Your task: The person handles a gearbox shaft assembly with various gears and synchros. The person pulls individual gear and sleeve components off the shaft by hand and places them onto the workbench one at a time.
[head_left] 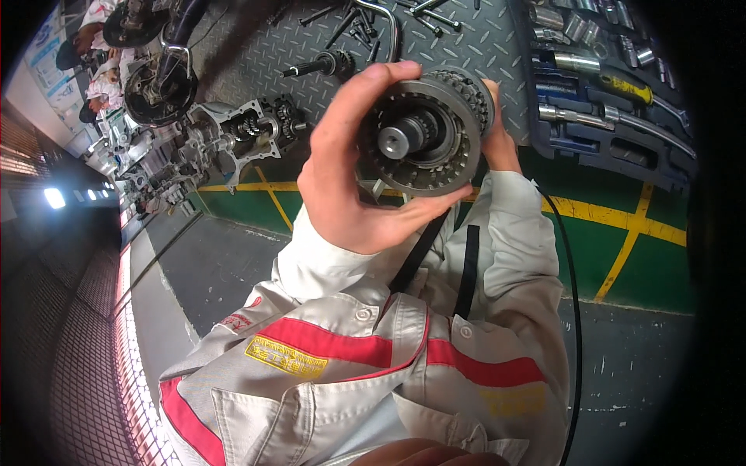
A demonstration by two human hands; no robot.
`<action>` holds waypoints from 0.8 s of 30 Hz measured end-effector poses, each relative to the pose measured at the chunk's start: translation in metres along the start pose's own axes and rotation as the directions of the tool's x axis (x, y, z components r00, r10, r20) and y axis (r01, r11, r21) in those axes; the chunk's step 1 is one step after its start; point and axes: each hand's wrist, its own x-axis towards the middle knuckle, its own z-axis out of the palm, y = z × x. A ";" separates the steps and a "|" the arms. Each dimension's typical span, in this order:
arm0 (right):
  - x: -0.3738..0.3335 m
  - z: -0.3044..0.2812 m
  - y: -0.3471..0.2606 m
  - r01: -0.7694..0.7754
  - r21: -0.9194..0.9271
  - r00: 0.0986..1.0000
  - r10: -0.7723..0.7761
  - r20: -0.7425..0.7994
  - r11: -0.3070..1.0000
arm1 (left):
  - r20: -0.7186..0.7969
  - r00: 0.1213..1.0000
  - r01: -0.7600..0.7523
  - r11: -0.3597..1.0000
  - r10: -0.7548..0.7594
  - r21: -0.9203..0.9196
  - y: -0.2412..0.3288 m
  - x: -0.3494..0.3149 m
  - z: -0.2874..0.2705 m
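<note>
A steel gear shaft assembly is held up in front of me, its round shaft end pointing toward the camera. Toothed rings circle the shaft, and more gears show behind them. My left hand wraps its near-left side, fingers over the top and thumb along the underside. Round the far right side, my right hand grips the same assembly; most of its fingers are hidden behind the gears. Beyond my left fingers, a smaller shaft with a gear lies on the diamond-plate bench.
Several bolts lie at the back of the metal bench. An open gearbox housing and other parts stand to the left. A blue socket tool case occupies the right. A black cable hangs beside my right arm.
</note>
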 end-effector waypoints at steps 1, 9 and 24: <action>-0.003 0.000 0.005 -0.092 0.053 0.994 0.089 0.066 0.994 | 0.000 0.999 0.039 0.999 -0.039 0.000 0.000 0.001 -0.002; -0.002 -0.001 0.011 -0.146 0.150 0.983 0.127 0.131 0.978 | 0.056 0.994 0.093 0.995 -0.095 0.037 0.004 0.011 -0.006; -0.004 0.007 0.016 0.006 -0.046 0.984 0.002 0.176 0.999 | -0.013 0.930 0.362 0.909 -0.367 0.208 0.023 0.003 -0.021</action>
